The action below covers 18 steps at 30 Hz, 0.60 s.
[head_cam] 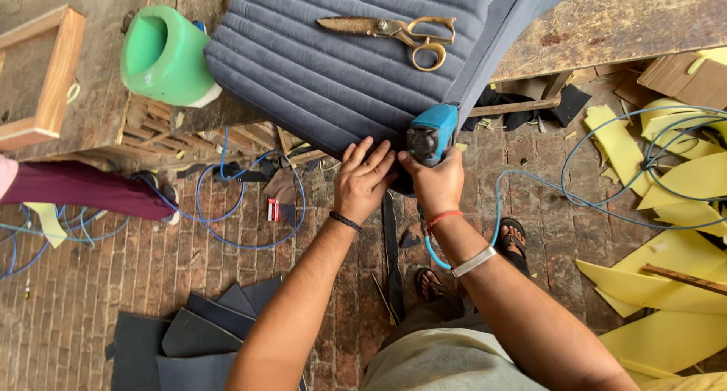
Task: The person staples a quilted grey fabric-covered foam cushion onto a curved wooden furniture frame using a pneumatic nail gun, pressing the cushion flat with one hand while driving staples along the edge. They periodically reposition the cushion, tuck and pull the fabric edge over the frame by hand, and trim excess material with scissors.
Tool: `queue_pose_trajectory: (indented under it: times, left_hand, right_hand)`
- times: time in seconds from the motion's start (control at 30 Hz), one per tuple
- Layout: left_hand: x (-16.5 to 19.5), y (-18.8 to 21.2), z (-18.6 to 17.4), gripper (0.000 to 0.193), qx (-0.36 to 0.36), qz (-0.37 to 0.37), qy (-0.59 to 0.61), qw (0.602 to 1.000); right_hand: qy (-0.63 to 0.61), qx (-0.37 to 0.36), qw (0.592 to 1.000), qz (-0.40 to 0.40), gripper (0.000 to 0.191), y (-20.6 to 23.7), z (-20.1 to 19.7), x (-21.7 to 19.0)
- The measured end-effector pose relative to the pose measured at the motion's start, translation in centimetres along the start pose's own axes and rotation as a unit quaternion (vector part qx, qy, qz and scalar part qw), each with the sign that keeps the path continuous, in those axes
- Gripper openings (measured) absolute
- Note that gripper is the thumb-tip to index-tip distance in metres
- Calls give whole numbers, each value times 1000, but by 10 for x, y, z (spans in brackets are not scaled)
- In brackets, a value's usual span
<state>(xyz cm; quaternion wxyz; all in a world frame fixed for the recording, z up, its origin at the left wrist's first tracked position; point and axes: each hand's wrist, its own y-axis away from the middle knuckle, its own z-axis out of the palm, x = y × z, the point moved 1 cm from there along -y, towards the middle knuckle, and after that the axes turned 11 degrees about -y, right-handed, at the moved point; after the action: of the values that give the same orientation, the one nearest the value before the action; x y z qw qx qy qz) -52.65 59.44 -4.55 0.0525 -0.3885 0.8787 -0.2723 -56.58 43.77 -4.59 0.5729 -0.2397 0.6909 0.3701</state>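
The right hand is wrapped tight around a blue air stapler, just right of the picture's middle, its body running from about 6 o'clock up to 12 o'clock with the dark nose pressed against the lower edge of the grey quilted cushion. A blue hose drops from the tool's base toward 5 o'clock and loops off toward 3 o'clock. The left hand lies flat, fingers spread and pointing to 1 o'clock, pressing the fabric at the cushion's corner just beside the stapler; it grasps nothing. The cushion's long axis slants from 9 o'clock low to 2 o'clock high, its stitched ribs following the same line.

On the cushion at 12 o'clock rest brass-handled scissors, blades pointing to 9 o'clock. A green plastic tub lies tipped at 10 o'clock beside a wooden frame. Yellow foam offcuts crowd 3 to 5 o'clock, grey fabric pieces lie at 7 o'clock on the brick floor, and another person's maroon sleeve enters at 9 o'clock
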Motion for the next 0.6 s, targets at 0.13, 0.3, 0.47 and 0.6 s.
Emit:
queue_pose_trajectory:
  times: [0.13, 0.3, 0.47, 0.6]
  left_hand:
    - [-3, -3, -10, 46, -61, 5, 27, 998]
    - [16, -18, 4, 73, -128, -242, -47, 961]
    - [18, -23, 16, 80, -146, -216, -95, 961]
    - [12, -22, 20, 89, -213, -190, -107, 952]
  right_hand:
    - [-59, 8, 998, 14, 54, 3, 6, 1]
    - [-43, 0, 999, 5, 54, 4, 6, 0]
    - [-69, -30, 996, -42, 53, 6, 3, 3]
    - [-129, -69, 989, -29, 42, 12, -31, 21]
